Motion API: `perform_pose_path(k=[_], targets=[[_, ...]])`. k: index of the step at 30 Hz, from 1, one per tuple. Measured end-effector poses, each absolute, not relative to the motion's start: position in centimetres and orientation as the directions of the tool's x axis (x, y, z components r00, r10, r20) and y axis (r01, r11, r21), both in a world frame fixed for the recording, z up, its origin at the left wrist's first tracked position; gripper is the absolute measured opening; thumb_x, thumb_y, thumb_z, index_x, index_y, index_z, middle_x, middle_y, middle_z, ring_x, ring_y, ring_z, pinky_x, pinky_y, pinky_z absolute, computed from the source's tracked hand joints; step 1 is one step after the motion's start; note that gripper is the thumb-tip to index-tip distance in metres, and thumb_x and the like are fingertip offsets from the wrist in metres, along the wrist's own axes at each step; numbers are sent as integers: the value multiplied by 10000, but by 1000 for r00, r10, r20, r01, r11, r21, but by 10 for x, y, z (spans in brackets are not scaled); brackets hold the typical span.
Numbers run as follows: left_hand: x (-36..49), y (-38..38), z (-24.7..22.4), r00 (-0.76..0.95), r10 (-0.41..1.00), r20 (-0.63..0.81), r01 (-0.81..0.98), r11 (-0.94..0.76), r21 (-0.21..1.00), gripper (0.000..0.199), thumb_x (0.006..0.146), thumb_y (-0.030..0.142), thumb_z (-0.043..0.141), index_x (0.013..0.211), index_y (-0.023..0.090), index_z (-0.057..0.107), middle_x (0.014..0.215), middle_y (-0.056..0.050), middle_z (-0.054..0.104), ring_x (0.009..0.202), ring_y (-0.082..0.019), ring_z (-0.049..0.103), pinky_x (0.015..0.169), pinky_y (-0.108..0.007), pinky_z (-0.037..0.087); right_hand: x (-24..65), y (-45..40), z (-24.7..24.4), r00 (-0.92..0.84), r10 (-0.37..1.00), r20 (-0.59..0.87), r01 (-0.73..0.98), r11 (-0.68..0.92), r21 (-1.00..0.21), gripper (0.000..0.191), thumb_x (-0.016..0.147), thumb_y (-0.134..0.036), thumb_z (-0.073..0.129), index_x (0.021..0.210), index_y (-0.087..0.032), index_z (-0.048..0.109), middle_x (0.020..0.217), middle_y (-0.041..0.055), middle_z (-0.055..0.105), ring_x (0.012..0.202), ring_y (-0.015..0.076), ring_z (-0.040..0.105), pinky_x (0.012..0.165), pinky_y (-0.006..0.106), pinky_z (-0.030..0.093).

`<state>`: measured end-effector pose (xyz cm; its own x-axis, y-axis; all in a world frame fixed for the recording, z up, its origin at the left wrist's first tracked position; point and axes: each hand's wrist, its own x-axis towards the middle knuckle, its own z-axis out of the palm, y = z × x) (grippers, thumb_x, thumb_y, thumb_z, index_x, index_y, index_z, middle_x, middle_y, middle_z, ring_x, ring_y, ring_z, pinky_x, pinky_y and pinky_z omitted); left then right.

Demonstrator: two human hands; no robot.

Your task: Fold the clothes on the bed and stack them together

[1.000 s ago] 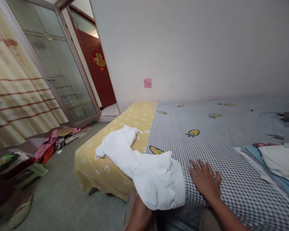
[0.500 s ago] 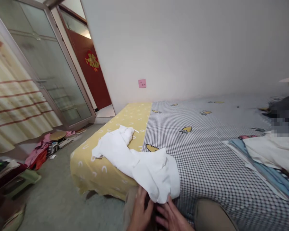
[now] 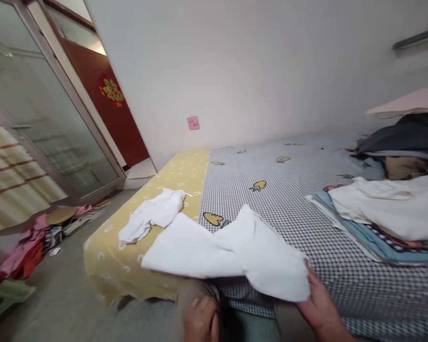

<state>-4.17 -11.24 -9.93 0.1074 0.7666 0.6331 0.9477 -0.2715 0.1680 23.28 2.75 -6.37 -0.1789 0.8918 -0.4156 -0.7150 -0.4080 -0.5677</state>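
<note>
My right hand [image 3: 319, 301] grips the right end of a white garment [image 3: 228, 249], thumb on top at its edge. This garment lies stretched sideways across the front of the bed, one corner pointing up in the middle. Below its left part, by my knee, my left hand [image 3: 201, 318] is curled closed, with nothing showing in it and apart from the cloth. Just behind the garment's left end is a crumpled white cloth [image 3: 169, 209] on the yellow cover [image 3: 110, 256]. I cannot tell whether the two white pieces are joined.
A stack of folded clothes [image 3: 342, 228] with white cloth [image 3: 385, 204] on top lies on the checked sheet [image 3: 281, 209] at right. Dark clothes [image 3: 403, 135] are piled behind it. Left, items cover the floor near a green stool [image 3: 9, 297]. A wall stands behind the bed.
The white garment has been spread out and its right end pulled to the right. My right hand moved right with it. My left hand left the cloth and curled closed. The view turned right.
</note>
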Motion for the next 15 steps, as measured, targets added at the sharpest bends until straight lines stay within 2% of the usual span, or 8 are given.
perform_pose_path(k=[3,6,8,11,13,15], targets=[[-41,-107,-87,104,789,606,934,-287,212,266,824,40,438,835,242,612,744,-12,712,678,-165,678,653,-277,534,261,24,-81,-153,841,-519,-728,-451,-516,523,672,-735,711,953,-302,792,1121,97,778,1277,345,596,1032,505,519],[-35,-102,-78,95,802,590,951,-248,184,317,801,47,495,959,256,674,964,-45,770,845,-198,726,744,-310,583,260,14,-79,-145,876,-461,-775,-390,-497,627,692,-776,676,1159,-360,734,1287,60,716,1297,317,583,1051,485,509],[-30,-100,-74,153,800,580,949,-282,139,374,776,46,532,1034,265,691,1080,-59,765,952,-215,727,818,-332,598,252,8,-73,-144,897,-417,-786,-360,-502,756,669,-696,770,1334,-370,620,1366,55,669,1280,308,598,1067,488,501],[-20,-92,-70,200,749,632,922,-362,138,397,794,52,543,1084,274,697,1090,-58,755,973,-201,724,839,-311,606,240,6,-65,-103,908,-406,-791,-322,-520,1019,617,-410,918,1497,-408,405,1389,43,654,1206,290,651,1043,480,525],[-7,-79,-63,89,747,658,915,-322,242,394,851,82,526,1150,286,683,1138,-66,731,1033,-198,711,879,-315,604,235,7,-62,-75,909,-410,-805,-298,-513,1125,606,-293,935,1530,-445,312,1359,28,674,1147,282,684,998,471,558],[12,-57,-51,-70,769,635,881,-251,401,367,916,168,506,1235,283,645,1240,-91,685,1170,-226,661,988,-384,574,231,8,-60,-73,915,-396,-819,-281,-500,1137,623,-295,930,1539,-462,279,1322,17,698,1106,276,703,958,456,581]])
